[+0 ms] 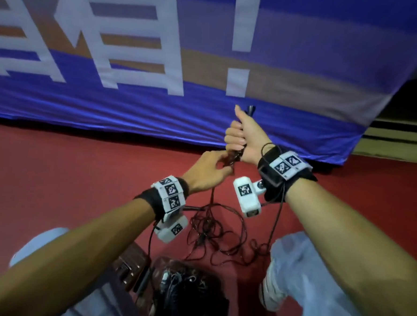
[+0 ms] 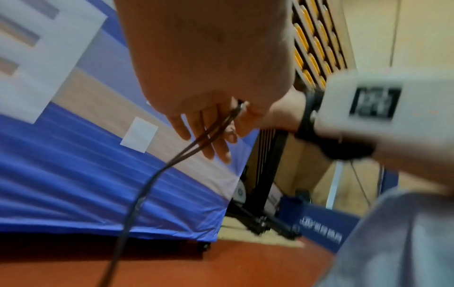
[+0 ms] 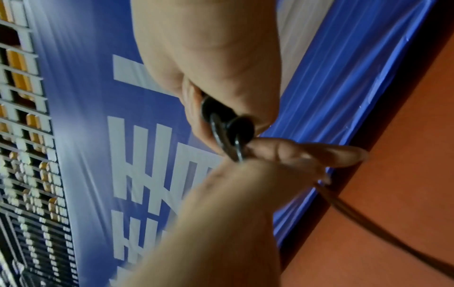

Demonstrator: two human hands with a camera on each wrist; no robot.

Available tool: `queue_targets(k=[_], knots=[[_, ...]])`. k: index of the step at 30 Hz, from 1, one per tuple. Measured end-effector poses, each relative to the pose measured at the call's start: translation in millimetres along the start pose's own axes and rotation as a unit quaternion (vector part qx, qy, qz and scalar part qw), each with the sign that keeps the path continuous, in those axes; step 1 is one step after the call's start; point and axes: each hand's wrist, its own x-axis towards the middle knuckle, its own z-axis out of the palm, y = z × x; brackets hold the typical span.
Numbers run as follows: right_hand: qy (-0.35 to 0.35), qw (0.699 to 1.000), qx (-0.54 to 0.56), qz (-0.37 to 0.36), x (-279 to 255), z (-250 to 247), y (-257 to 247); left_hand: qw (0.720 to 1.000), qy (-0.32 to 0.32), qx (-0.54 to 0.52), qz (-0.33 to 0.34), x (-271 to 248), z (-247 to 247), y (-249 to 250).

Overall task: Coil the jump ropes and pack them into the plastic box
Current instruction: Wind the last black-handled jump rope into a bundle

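Right hand (image 1: 243, 138) raised at 12 o'clock of the scene centre, fist curled tight round two black jump rope handles (image 1: 250, 111); rounded plastic butt ends show at the heel of the fist in the right wrist view (image 3: 242, 128). Thumb lies straight up along the handles.

Left hand (image 1: 207, 172) just below and at 8 o'clock of the right fist. Its grip is together: thumb and forefinger pinch the thin dark cord (image 2: 211, 132) where it leaves the handles; the other fingers (image 2: 216, 147) are extended, relaxed. Two strands run side by side from the pinch, then merge downward.

The rope (image 1: 212, 233) hangs from the hands to the red floor (image 1: 67, 173), ending in a loose, tangled heap of thin glossy loops at 6 o'clock, between the person's knees.

Plastic box (image 1: 185, 286) at 6 o'clock near the frame bottom, clear-walled, holding a dark mass of cord; details blurred. A brownish rectangular piece (image 1: 130, 268) sits touching its left side; cannot tell what it is.

Behind: blue fabric banner (image 1: 304, 90), smooth and creased along its lower hem, with large white block characters and a tan band. Banner hem meets the floor.
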Motion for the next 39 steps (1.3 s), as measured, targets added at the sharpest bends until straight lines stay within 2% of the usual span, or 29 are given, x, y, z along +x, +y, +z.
queue_targets(k=[3,6,11,15,17,21,24,26,27,29,31,33,34,36,39], knots=[[0.03,0.998,0.016,-0.051,-6.2,-1.2,4.1,0.995,-0.03,-0.085,-0.042,-4.7,-2.8,20.4],[0.023,0.994,0.076,-0.078,1.3,8.2,-2.4,0.976,-0.015,-0.199,-0.087,-2.7,-14.5,35.6],[0.012,0.975,0.203,-0.091,18.9,9.9,-14.0,0.978,0.063,-0.137,-0.142,4.9,-45.2,25.4],[-0.03,0.935,0.341,-0.088,23.1,8.0,-8.2,0.97,0.067,-0.172,-0.156,3.2,-62.3,30.8],[-0.033,0.931,0.355,-0.076,29.6,10.0,-0.8,0.965,0.068,-0.191,-0.169,-2.4,-67.7,28.7],[-0.031,0.956,0.287,-0.059,41.6,23.0,8.4,0.946,0.06,-0.229,-0.223,-16.8,-78.4,25.0],[0.011,0.96,0.273,-0.062,47.2,28.8,15.1,0.916,0.092,-0.28,-0.274,-15.1,-76.0,28.0],[0.08,0.957,0.271,-0.066,53.3,26.5,15.7,0.897,0.116,-0.3,-0.304,-6.8,-70.3,31.7],[0.124,0.954,0.262,-0.077,56.4,24.1,16.1,0.896,0.127,-0.294,-0.307,-2.8,-67.7,34.2],[0.218,0.947,0.202,-0.119,58.9,20.3,19.0,0.912,0.15,-0.254,-0.285,3.9,-65.0,37.4],[0.281,0.941,0.088,-0.165,59.4,11.6,27.8,0.927,0.155,-0.23,-0.254,8.4,-64.8,40.3],[0.31,0.922,-0.084,-0.215,57.1,-0.4,36.1,0.927,0.154,-0.254,-0.228,14.1,-65.9,42.2],[0.304,0.903,-0.193,-0.236,51.3,-5.3,38.5,0.924,0.153,-0.274,-0.218,17.5,-67.3,42.8],[0.266,0.827,-0.41,-0.279,33.9,-9.6,42.9,0.908,0.159,-0.328,-0.205,23.0,-73.9,42.7],[0.177,0.71,-0.567,-0.379,3.0,-5.9,50.3,0.874,0.182,-0.395,-0.217,28.0,-86.4,37.2]])
